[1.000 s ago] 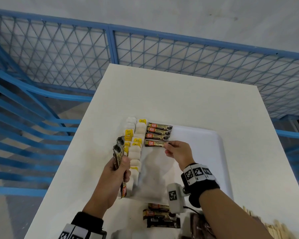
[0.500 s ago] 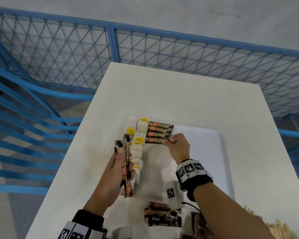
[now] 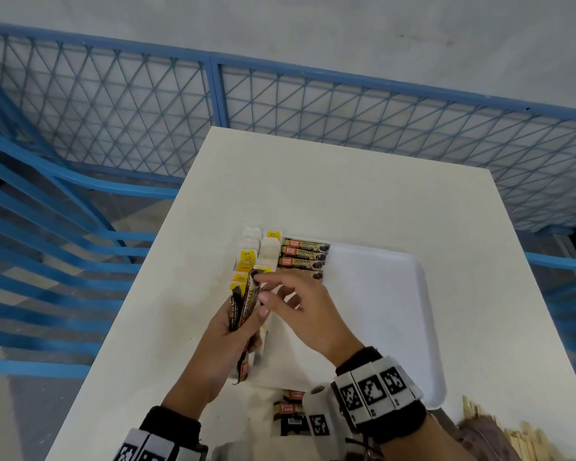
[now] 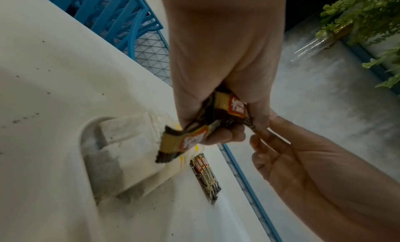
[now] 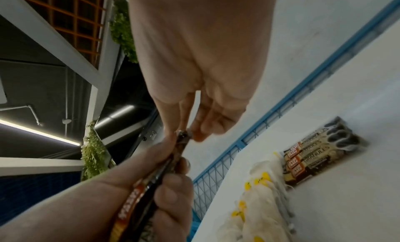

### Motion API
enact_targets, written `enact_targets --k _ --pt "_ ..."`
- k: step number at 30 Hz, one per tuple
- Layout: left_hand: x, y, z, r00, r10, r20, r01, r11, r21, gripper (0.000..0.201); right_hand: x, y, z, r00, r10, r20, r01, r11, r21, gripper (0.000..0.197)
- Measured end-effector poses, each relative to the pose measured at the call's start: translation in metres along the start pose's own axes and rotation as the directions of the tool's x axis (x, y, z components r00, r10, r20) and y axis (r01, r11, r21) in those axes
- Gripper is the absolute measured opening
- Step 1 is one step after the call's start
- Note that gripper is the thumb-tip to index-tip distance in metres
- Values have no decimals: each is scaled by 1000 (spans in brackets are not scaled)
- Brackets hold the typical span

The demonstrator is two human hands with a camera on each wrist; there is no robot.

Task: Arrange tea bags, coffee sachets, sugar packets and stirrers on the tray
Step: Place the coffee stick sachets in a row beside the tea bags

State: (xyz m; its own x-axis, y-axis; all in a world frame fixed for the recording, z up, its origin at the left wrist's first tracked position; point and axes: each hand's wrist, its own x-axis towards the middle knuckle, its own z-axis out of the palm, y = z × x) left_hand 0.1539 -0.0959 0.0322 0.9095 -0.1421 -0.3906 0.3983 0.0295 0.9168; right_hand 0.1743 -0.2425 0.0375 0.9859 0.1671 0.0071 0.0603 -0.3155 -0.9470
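Head view: the left hand grips a bundle of coffee sachets, fingers curled round them, held upright above the tray's left side. The right hand reaches across, and its fingers pinch the top end of one sachet in that bundle; the right wrist view confirms thumb and forefinger closed on the sachet tip. The white tray sits on the white table, toward the table's near edge. Inside the tray, along its left edge, lie two columns of tea bags with yellow tags, running from the far left corner toward the near edge. Just beside them at the tray's far edge lies a row of four sachets, flat and parallel, touching one another. The right part of the tray is bare white surface. Outside the tray, at the table's near edge, lie a few loose sachets, partly hidden by the right wrist band. Wooden stirrers lie at the table's near right corner. A blue mesh fence stands beyond the table's far edge.
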Motion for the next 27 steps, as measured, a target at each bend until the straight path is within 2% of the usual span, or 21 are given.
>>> enact_targets --k 4,7,12,15,21,24,27 --pt "-3 -5 -1 1000 -11 7 11 998 63 13 -7 3 -2 989 129 72 -137 983 122 26" --pt "-6 -7 -1 999 -32 3 32 995 100 14 -12 3 -5 978 173 118 -195 957 215 24" --pt "-12 -7 0 999 -48 -7 48 995 86 17 -19 8 -12 975 217 59 -224 934 277 13" --pt "-14 -4 -2 999 -50 -20 51 998 42 9 -22 11 -15 967 253 27 -250 920 302 12" --pt "-12 2 -5 999 -19 -43 18 1000 -24 5 -29 16 -23 944 324 59 -321 867 381 7" --pt "-11 0 -5 996 -1 -93 1 1000 1 9 -31 20 -26 931 358 75 -357 848 391 7" --pt "-9 -5 -9 988 -25 -153 20 999 -32 17 -27 27 -32 906 423 27 -397 824 404 8"
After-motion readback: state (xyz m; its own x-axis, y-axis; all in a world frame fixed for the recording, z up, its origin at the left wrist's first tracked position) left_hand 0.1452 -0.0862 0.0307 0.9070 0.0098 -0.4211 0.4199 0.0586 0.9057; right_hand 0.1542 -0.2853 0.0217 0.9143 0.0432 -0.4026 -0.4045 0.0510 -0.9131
